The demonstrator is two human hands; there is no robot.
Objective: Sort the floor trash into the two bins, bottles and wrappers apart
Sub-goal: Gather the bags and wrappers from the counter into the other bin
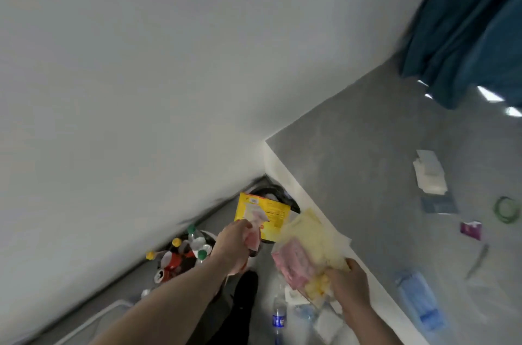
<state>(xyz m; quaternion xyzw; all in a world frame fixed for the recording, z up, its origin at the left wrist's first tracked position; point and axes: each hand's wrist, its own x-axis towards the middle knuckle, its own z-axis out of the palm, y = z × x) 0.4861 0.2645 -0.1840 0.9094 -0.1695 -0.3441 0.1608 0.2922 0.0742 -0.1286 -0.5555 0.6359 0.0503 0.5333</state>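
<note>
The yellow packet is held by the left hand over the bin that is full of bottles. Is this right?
Not quite. In the head view the left hand holds the yellow packet over the black-lined bin; the bin of bottles stands nearer, beside the forearm.

Two bins, one [192, 257] packed with bottles and a black one [275, 195] behind a yellow wrapper [262, 214], two hands, left [237, 243] and right [347, 279], one blue-labelled bottle [279, 316] on the floor, and one green ring [507, 209] and one blue mask [418, 299] on the grey bench [367, 161].
</note>
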